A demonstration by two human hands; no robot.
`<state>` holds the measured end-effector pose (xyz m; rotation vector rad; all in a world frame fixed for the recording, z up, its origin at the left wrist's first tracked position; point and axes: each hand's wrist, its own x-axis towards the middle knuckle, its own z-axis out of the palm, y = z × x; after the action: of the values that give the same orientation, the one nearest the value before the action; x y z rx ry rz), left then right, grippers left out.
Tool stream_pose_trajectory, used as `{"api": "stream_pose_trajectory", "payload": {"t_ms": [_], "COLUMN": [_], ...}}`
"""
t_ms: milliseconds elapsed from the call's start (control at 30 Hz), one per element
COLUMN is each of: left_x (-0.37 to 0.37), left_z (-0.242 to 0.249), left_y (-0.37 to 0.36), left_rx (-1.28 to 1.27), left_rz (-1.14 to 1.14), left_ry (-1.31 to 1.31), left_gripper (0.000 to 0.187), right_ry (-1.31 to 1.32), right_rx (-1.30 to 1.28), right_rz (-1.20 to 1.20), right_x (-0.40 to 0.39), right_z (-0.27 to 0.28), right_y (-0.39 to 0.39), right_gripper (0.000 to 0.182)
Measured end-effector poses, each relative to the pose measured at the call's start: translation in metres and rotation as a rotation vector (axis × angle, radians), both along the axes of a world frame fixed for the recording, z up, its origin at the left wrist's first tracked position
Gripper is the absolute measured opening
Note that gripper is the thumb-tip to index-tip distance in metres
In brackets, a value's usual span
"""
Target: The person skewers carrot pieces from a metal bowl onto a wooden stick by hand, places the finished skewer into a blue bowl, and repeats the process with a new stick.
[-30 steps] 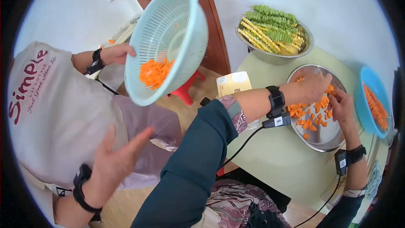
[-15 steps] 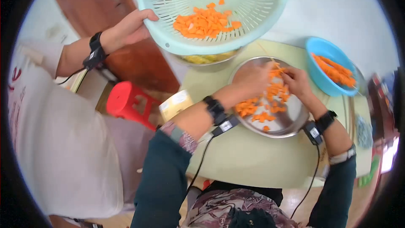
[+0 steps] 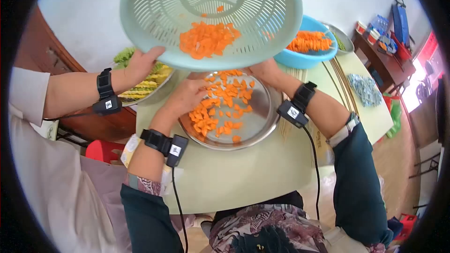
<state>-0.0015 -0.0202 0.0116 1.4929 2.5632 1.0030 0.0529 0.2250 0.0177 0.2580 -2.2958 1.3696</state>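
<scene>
A round metal basin [image 3: 255, 133] on the table holds many cut orange carrot pieces [image 3: 205, 117]. My left hand [image 3: 187, 96] is over its left side, fingers curled together by the carrot pieces; what they hold cannot be made out. At the far right rim is my right hand [image 3: 265, 71], its fingers hidden beneath a pale green colander [image 3: 276, 28]. Another person's hand [image 3: 143, 63] grips the colander's near left edge. The colander tilts towards me, with more carrot pieces [image 3: 206, 40] lying in it.
A blue basin [image 3: 304, 58] with skewered carrots stands at the back right. Beside it lie thin sticks [image 3: 342, 84] and a bluish cloth [image 3: 364, 89]. A bowl [image 3: 157, 91] of yellow and green food sits at left. A red stool [image 3: 103, 151] is below the table.
The view has shifted right. The colander now reaches over the basin's far edge, covering my right fingers. My hands have moved apart; the skewer seen between them earlier no longer shows.
</scene>
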Motion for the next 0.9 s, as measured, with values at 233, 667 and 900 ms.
{"api": "stream_pose_trajectory", "payload": {"t_ms": [233,667,900], "left_x": [-0.002,-0.006,0.009], "left_z": [0.007,0.007,0.003], "left_y": [0.002,0.003,0.01], "left_rx": [-0.151,-0.175,-0.268], "left_rz": [-0.024,0.132,0.133], "left_ry": [-0.046,0.042,0.231], "left_gripper": [0.018,0.017,0.043], "right_ry": [0.0,-0.14,-0.252], "right_rx": [0.146,0.615,0.734], "right_rz": [-0.01,-0.101,-0.075], "right_x": [-0.001,-0.026,-0.019], "right_z": [0.0,-0.025,-0.023], "right_y": [0.006,0.016,0.008], "right_gripper": [0.021,0.027,0.022]}}
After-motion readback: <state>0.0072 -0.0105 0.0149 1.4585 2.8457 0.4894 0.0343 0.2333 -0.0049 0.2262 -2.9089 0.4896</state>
